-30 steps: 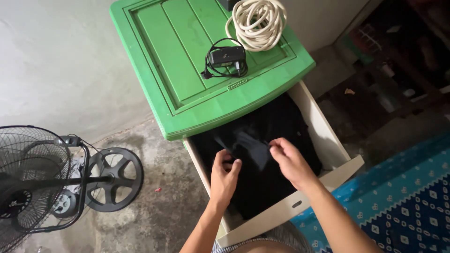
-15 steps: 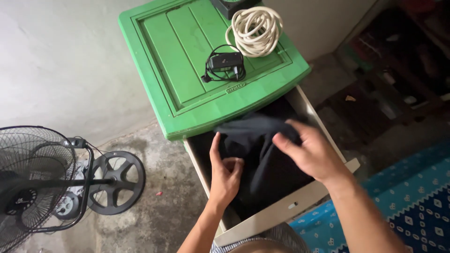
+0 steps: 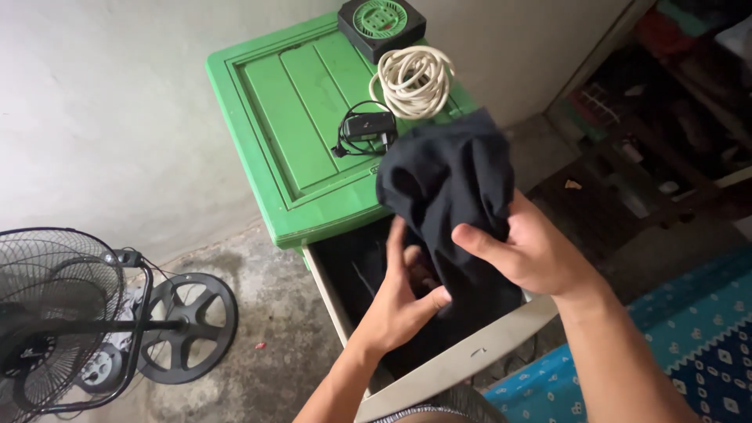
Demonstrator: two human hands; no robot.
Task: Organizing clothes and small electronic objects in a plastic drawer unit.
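We find both hands on a dark garment (image 3: pixel 446 180), bunched and raised above the open drawer (image 3: pixel 439 374) of a cabinet with a green top (image 3: pixel 290 117). The right hand (image 3: pixel 533 254) has a closed grip on the cloth, thumb across the front and fingers hidden behind the folds. The left hand (image 3: pixel 403 301) is partly closed on the lower hanging part, thumb pressed to the fabric; its fingers are half hidden, so how firm that hold is we cannot tell.

We judge the garment to be light and fully limp: it drapes and folds over the right hand with no stiffness. It looks neither fragile nor slippery, though loose ends will trail. The sounder hold, in our view, is a pinch through gathered layers near the top, with the second hand supporting the hanging mass. More dark cloth appears to remain in the drawer.

On the green top lie a coiled white cable (image 3: pixel 413 78), a black adapter (image 3: pixel 366 129) and a small square fan (image 3: pixel 381 23). A standing fan (image 3: pixel 63 313) lies on the floor.
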